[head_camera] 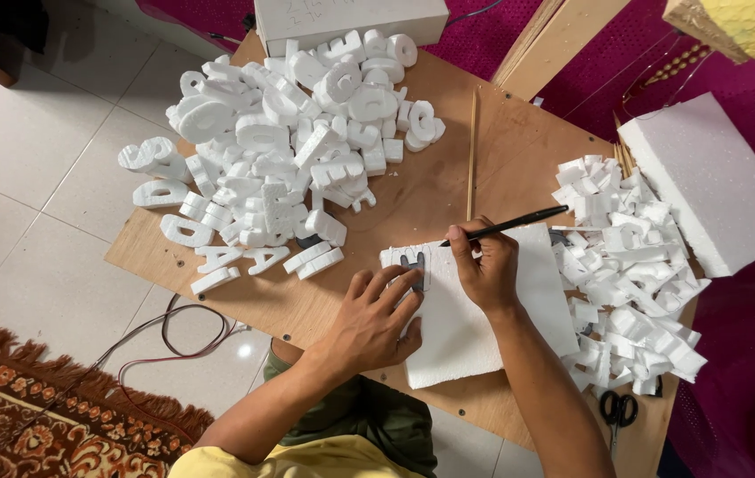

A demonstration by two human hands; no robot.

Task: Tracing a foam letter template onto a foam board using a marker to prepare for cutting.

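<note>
A white foam sheet (466, 332) lies on the wooden board (413, 190) in front of me. My left hand (373, 319) presses flat on the sheet, its fingertips holding down a small dark letter template (412, 263) near the sheet's top left corner. My right hand (484, 265) grips a black pen (510, 224), its tip touching the foam right beside the template. The pen's shaft slants up to the right.
A big heap of cut white foam letters (280, 142) covers the board's far left. Foam scraps (630, 265) pile at the right, beside a thick foam block (709, 181). Scissors (618, 410) lie near the board's front right. A thin wooden stick (471, 155), a white box (351, 18), floor cables (183, 332).
</note>
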